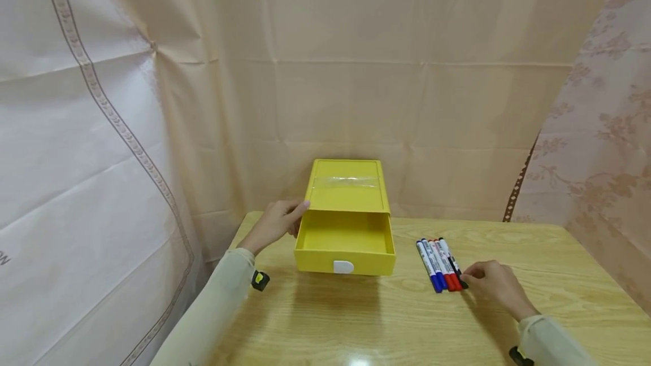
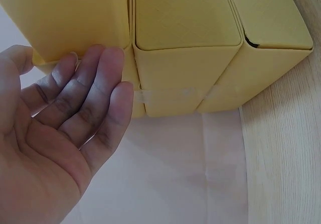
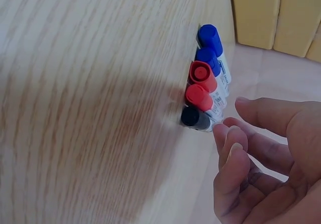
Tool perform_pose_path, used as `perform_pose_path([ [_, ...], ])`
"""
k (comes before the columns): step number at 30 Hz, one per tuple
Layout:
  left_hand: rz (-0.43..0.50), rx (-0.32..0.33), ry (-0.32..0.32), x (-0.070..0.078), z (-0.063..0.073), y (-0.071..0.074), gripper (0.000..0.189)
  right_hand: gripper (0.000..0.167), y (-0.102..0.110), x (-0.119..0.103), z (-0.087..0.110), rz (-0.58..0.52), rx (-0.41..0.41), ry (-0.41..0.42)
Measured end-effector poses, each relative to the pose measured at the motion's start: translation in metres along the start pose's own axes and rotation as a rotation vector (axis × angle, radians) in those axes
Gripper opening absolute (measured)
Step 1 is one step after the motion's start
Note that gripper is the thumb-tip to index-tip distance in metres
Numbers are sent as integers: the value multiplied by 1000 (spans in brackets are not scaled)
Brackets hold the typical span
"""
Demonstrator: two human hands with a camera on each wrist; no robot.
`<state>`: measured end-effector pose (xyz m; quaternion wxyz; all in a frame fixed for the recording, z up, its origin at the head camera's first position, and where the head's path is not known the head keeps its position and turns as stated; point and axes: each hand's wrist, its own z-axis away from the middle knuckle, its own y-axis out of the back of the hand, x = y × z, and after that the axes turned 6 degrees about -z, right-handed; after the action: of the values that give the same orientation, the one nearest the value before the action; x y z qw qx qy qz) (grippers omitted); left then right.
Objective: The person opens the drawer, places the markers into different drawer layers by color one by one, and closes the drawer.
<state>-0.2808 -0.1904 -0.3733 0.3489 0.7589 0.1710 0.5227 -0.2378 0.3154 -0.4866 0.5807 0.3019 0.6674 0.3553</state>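
Note:
A yellow drawer box (image 1: 348, 185) stands on the table with its top drawer (image 1: 344, 262) pulled out; the drawer's inside is bare. My left hand (image 1: 274, 223) is at the box's left front corner, thumb at the top edge. In the left wrist view, its slightly bent fingers (image 2: 108, 83) rest along the box's side. To the right of the box lie several markers side by side: two blue markers (image 1: 431, 267), two red markers (image 1: 450, 275) and a black marker (image 3: 193, 117). Beside the black one hovers my right hand (image 1: 500, 287), thumb and fingertips apart.
The wooden table (image 1: 407, 326) extends in front of the box and markers. Behind it hangs a beige cloth (image 1: 351, 72), and a white cloth (image 1: 81, 185) hangs at the left. Clear tape (image 1: 346, 181) crosses the box's top. The left wrist view shows lower drawers (image 2: 185, 18).

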Motion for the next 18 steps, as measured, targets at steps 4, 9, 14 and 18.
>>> perform_pose_path([
  [4, 4, 0, -5, 0, 0, 0, 52, 15, -4, 0, 0, -5, -4, -12],
  [9, -2, -4, 5, 0, 0, 1, 52, 10, -7, -1, 0, -12, -10, -30],
  [14, -2, -4, 9, 0, -1, 1, 51, 10, -8, -2, 0, -22, -14, -42],
  [18, 0, 2, 16, 1, 0, 1, 48, 11, -10, -3, 0, -39, -32, -61],
])
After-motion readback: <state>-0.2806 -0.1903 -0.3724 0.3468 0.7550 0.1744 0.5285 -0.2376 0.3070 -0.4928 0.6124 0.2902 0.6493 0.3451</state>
